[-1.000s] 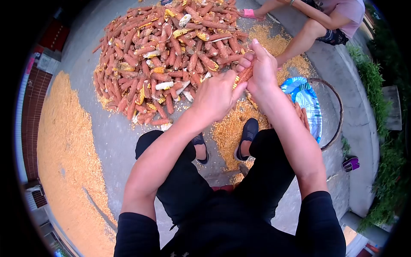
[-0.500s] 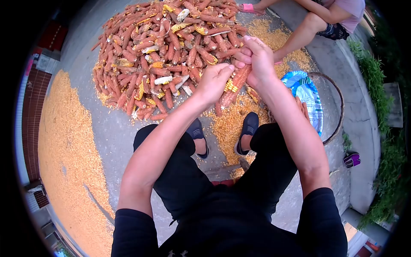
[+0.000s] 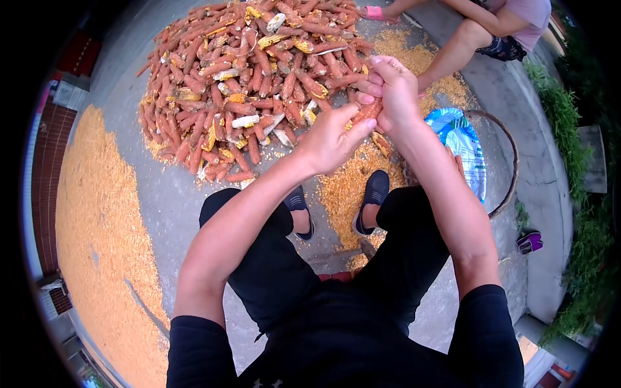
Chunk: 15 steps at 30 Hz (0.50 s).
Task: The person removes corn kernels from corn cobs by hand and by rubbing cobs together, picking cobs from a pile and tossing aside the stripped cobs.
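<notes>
Both my hands meet around one reddish corn cob (image 3: 370, 111), held up in front of the pile. My right hand (image 3: 396, 92) is closed on its upper part, fingers curled around it. My left hand (image 3: 331, 137) grips the lower part, with the thumb lying across the near side. Most of the cob is hidden by my fingers, so I cannot tell how many kernels are left on it. Below my hands, loose yellow kernels (image 3: 352, 200) lie on the ground between my shoes. Beyond them rises a big pile of corn cobs (image 3: 259, 84), mostly bare, some with yellow kernels.
A wide bed of kernels (image 3: 103, 246) spreads along the left. At the right stands a hooped-handle basket (image 3: 511, 155) with a blue-white bag (image 3: 469, 152) and several cobs. Another person (image 3: 469, 39) sits at the upper right. Purple shoes (image 3: 530, 242) lie at far right.
My left hand has turned and wrapped further over the cob, its thumb now lower. The yellow kernel rows seen on the cob before are now out of sight.
</notes>
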Each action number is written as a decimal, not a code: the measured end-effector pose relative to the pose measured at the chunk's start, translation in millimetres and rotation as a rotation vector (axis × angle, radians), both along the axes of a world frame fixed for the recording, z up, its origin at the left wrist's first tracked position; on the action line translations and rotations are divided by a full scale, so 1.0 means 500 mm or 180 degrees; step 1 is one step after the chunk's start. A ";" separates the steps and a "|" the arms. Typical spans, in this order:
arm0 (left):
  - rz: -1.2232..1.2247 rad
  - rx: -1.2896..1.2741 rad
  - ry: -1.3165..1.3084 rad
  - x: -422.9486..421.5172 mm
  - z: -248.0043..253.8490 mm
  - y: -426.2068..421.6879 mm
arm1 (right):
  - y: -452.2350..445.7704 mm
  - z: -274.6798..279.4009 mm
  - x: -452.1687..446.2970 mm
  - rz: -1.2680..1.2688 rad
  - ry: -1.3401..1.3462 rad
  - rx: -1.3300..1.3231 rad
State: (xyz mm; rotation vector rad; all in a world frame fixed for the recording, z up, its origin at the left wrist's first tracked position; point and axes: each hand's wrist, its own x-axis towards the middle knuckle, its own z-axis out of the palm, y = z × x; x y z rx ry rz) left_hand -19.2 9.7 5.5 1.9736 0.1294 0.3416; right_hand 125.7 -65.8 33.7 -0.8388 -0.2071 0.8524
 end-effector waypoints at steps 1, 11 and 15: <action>-0.0097 -0.0361 0.0166 0.002 -0.007 0.006 | 0.001 -0.001 0.000 0.0008 0.0013 -0.0005; 0.0357 -0.2282 0.0099 0.021 -0.028 -0.010 | 0.000 -0.011 0.024 0.0536 0.0362 0.0872; 0.0464 -0.3173 0.0567 0.017 0.009 -0.007 | -0.011 -0.010 0.038 0.0614 0.0339 0.0992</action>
